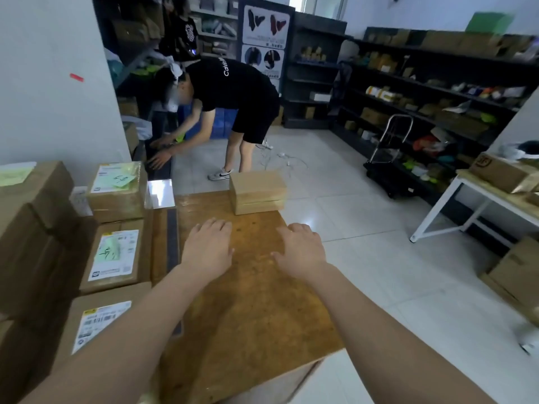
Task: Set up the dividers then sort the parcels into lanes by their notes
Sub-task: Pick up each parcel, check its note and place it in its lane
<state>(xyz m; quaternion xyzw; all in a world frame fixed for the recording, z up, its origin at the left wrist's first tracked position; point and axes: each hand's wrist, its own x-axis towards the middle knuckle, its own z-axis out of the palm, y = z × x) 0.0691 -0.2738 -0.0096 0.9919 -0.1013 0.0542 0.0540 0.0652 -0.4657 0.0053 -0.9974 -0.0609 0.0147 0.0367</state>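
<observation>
My left hand [207,248] and my right hand [300,251] hover palm-down over a wooden table [250,304], fingers apart, holding nothing. A dark flat divider strip [172,243] lies along the table's left part. Left of it sit parcels with labels and green notes: one at the far left corner [118,189], one in the middle [115,256], one nearest me [96,325] with a yellow-and-white label. Two plain cardboard boxes stacked [257,191] rest at the table's far edge, beyond my hands.
Big cardboard boxes [32,228] pile up at the far left. A person in black [233,94] bends over ahead by the wall. Dark shelves [437,91] line the right side, a folding trolley [390,158] stands before them, and a white table [478,199] holds boxes.
</observation>
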